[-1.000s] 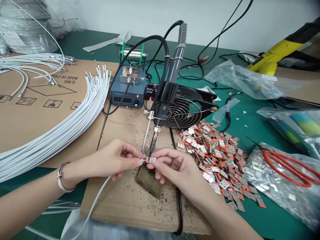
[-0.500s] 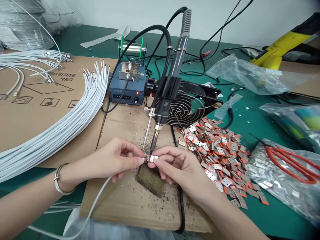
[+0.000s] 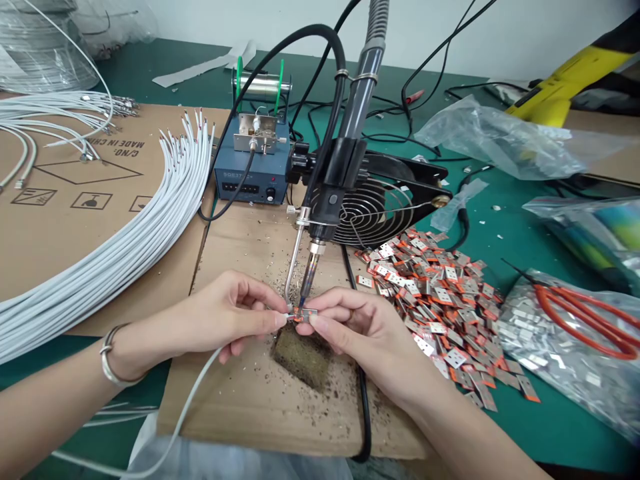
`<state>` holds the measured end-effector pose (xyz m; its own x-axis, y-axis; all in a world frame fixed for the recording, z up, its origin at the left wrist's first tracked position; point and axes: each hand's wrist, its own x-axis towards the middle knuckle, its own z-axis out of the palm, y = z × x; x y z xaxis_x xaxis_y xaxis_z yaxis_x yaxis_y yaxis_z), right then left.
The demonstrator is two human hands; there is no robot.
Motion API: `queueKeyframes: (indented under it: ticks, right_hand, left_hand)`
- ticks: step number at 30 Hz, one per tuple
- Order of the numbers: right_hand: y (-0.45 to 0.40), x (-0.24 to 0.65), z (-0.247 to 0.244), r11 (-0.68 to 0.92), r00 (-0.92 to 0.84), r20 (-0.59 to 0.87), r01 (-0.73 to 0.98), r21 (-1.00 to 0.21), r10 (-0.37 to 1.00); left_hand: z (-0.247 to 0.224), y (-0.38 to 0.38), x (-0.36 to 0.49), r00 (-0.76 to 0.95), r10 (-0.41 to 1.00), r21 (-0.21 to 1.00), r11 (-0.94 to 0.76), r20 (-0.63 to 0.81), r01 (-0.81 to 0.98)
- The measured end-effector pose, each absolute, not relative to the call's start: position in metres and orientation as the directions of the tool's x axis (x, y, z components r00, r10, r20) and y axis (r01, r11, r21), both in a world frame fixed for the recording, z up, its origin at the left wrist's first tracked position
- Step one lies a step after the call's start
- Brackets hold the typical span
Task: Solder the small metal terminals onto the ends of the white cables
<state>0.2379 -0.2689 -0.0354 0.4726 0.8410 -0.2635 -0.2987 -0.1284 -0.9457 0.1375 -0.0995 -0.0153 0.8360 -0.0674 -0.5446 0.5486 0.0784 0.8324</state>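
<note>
My left hand (image 3: 245, 313) pinches the end of a white cable (image 3: 193, 393), whose length hangs down toward the lower left. Between the thumb and fingers of my right hand (image 3: 353, 327) is a small metal USB connector (image 3: 309, 315) with an orange part. The cable's end meets the connector's orange side. Right above them, the tip of a stand-mounted soldering iron (image 3: 309, 280) touches or nearly touches the joint. Beside the iron, a thin metal solder feed tube (image 3: 294, 260) points at the same spot. A worn brown sponge (image 3: 303, 360) lies below my hands.
A pile of similar connectors (image 3: 450, 313) lies to the right, beside orange-handled tweezers or scissors (image 3: 580, 313) on a bag of metal parts (image 3: 550, 360). At left is a bundle of white cables (image 3: 165, 220). Behind stand a blue solder feeder (image 3: 250, 173) and a black fan (image 3: 380, 207).
The connector has tilted slightly, its face now looking darker. The red light on the blue feeder is dimmer. The view has shifted a little; both hands keep their grip.
</note>
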Motion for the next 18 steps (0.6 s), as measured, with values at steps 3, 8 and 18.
queueKeyframes:
  ticks: [3,8,18]
  right_hand:
    - [-0.2683,0.2378,-0.0340,-0.124,0.482,-0.255,-0.286,-0.950,0.838]
    - [-0.2669,0.2378,-0.0339,-0.144,0.493,-0.266,-0.273,-0.951,0.828]
    - [-0.2652,0.2372,-0.0362,-0.137,0.514,-0.248,-0.243,-0.960,0.821]
  left_hand:
    - [-0.0148,-0.0993,0.1388,0.830,-0.058,0.827,0.073,-0.555,0.558]
    - [-0.0129,-0.0996,0.1407,0.810,-0.057,0.809,0.043,-0.584,0.586]
    - [-0.0173,-0.1010,0.1391,0.818,-0.026,0.818,-0.029,-0.575,0.574]
